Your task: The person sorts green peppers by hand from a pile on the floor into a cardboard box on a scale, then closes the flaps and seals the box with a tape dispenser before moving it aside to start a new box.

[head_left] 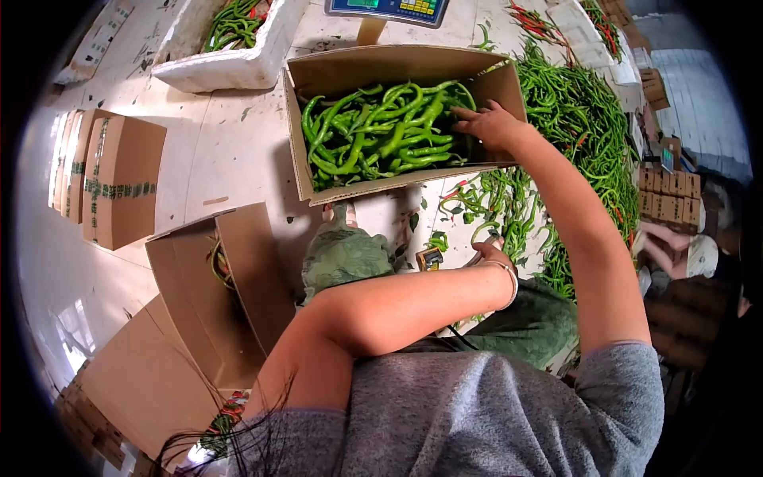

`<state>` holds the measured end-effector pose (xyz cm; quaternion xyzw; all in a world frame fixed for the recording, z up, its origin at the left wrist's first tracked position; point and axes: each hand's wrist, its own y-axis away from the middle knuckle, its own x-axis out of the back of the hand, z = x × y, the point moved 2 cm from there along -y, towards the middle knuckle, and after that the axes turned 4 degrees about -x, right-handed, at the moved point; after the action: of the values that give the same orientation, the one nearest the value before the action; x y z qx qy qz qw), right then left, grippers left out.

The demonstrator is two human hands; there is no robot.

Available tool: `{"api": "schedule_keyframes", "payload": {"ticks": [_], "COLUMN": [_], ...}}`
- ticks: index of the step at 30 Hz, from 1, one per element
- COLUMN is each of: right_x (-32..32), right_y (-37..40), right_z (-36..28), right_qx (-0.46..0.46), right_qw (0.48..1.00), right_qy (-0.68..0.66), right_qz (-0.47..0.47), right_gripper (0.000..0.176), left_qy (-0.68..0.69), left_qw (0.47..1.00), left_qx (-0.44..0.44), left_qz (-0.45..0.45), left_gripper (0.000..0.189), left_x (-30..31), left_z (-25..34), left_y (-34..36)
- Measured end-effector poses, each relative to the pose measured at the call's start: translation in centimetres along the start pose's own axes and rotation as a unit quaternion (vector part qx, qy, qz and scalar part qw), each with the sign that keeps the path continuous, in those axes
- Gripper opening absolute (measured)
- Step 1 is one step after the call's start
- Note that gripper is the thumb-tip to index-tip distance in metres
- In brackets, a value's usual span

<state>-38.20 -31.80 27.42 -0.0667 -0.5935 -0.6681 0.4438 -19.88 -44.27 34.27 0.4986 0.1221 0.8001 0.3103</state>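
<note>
A cardboard box (413, 184) filled with long green chili peppers (381, 127) stands in front of me. Inside its right end is my right hand (494, 126), fingers stretched apart beside the peppers, holding nothing visible. My left arm crosses over my lap to the right. My left hand (493, 253), below a bracelet at the wrist, is low by the loose green peppers (520, 211) on the floor. Its fingers look curled and shaded; what they hold, if anything, I cannot make out.
A large pile of green peppers (588, 143) lies to the right. Behind the box stands a scale (389, 9). A foam box (214, 71) with peppers, closed cartons (123, 179) and an open carton (187, 286) are on the left. Another person's arm (664, 238) shows at far right.
</note>
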Motion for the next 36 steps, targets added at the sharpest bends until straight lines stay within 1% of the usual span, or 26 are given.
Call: {"api": "schedule_keyframes", "payload": {"ticks": [2,3,4,5,6,7,8,9,10,11,12,13,14,16,18,19,20,22,24,25,26,28,30,32,33,36], "right_x": [2.0,3.4,4.6,5.7,7.5,8.8,9.8,9.9,9.6,7.9,6.1,7.7,8.3,10.4,12.2,13.6,13.5,12.8,9.0,6.7,5.6,5.0,4.1,3.9,3.1,-1.9], "right_y": [0.8,1.3,1.5,1.4,0.8,0.5,0.7,-1.5,-0.4,-4.4,-8.2,-6.5,-4.8,-0.9,1.0,3.5,3.0,2.7,-0.7,-2.3,-0.4,2.8,4.1,8.5,10.6,19.7], "right_z": [0.4,0.5,0.2,-0.6,-2.0,-3.4,-5.6,-7.2,-9.3,-10.8,-12.2,-12.9,-12.3,-11.4,-11.2,-10.7,-10.7,-9.5,-7.7,-7.0,-6.3,-5.4,-4.4,-2.7,-1.6,0.8], "right_qx": [0.029,0.051,0.069,0.074,-0.021,-0.007,-0.041,-0.019,-0.048,0.021,0.075,-0.012,-0.065,-0.057,0.016,0.087,0.125,0.163,0.025,-0.056,-0.085,-0.083,-0.064,-0.064,-0.062,-0.09], "right_qw": [0.977,0.962,0.939,0.899,0.918,0.903,0.836,0.897,0.791,0.879,0.936,0.946,0.929,0.928,0.925,0.913,0.873,0.815,0.878,0.937,0.943,0.932,0.887,0.862,0.844,0.746], "right_qy": [-0.21,-0.25,-0.289,-0.314,-0.316,-0.347,-0.538,-0.441,-0.61,-0.473,-0.323,-0.318,-0.359,-0.346,-0.281,-0.244,-0.234,-0.285,-0.244,-0.218,-0.201,-0.232,-0.349,-0.384,-0.399,-0.505], "right_qz": [0.021,0.097,0.173,0.296,0.236,0.254,0.096,-0.039,0.002,0.047,0.115,0.062,0.07,0.124,0.254,0.316,0.408,0.478,0.41,0.269,0.25,0.267,0.296,0.323,0.352,0.425], "right_gripper": [0.055,0.05,0.045,0.03,0.026,0.039,0.056,0.06,0.06,0.048,0.037,0.028,0.026,0.025,0.021,0.018,0.018,0.017,0.017,0.019,0.027,0.034,0.041,0.04,0.039,0.039], "left_qy": [0.035,-0.012,-0.014,-0.019,-0.028,0.013,0.102,0.192,0.198,0.154,0.111,0.076,0.05,0.02,0.007,0.003,-0.001,-0.009,-0.015,-0.019,-0.022,-0.025,-0.029,-0.028,-0.012,-0.012], "left_qw": [0.999,0.995,0.997,0.998,0.999,1.0,0.994,0.979,0.978,0.986,0.993,0.996,0.998,0.999,1.0,1.0,1.0,1.0,1.0,1.0,1.0,1.0,1.0,0.999,0.999,0.999], "left_qx": [-0.014,0.071,0.059,0.045,0.029,0.001,0.022,0.037,0.031,0.02,0.013,0.006,0.007,0.007,0.003,0.003,0.004,0.001,-0.001,-0.003,-0.004,-0.005,-0.006,-0.004,-0.005,-0.026], "left_qz": [0.005,0.068,0.057,0.044,0.032,-0.026,0.011,0.051,0.06,0.052,0.045,0.04,0.033,0.025,0.02,0.016,0.014,0.009,0.003,0.002,0.0,-0.006,-0.005,0.015,0.045,0.037], "left_gripper": [0.052,0.05,0.049,0.047,0.046,0.046,0.046,0.047,0.047,0.047,0.047,0.047,0.047,0.047,0.048,0.048,0.048,0.048,0.048,0.048,0.049,0.049,0.049,0.05,0.042,0.046], "left_x": [0.0,-3.1,-2.8,-2.0,-1.1,-0.3,-1.6,-2.9,-2.7,-2.0,-1.3,-0.7,-0.2,0.2,0.3,0.3,0.3,0.4,0.3,0.4,0.3,0.1,0.1,0.2,0.7,0.9], "left_z": [0.1,0.6,0.7,0.7,0.6,0.6,0.7,0.6,0.3,0.3,0.0,0.1,0.0,-0.2,-0.1,-0.1,-0.2,-0.3,-0.1,-0.1,-0.2,-0.1,-0.1,0.0,0.2,0.1], "left_y": [-0.6,-5.5,-4.9,-3.5,-2.2,-1.8,-4.3,-7.0,-6.5,-5.0,-3.8,-3.3,-2.7,-2.4,-2.2,-2.2,-2.2,-2.3,-2.3,-2.4,-2.4,-2.3,-2.4,-2.1,-1.4,-1.8]}}
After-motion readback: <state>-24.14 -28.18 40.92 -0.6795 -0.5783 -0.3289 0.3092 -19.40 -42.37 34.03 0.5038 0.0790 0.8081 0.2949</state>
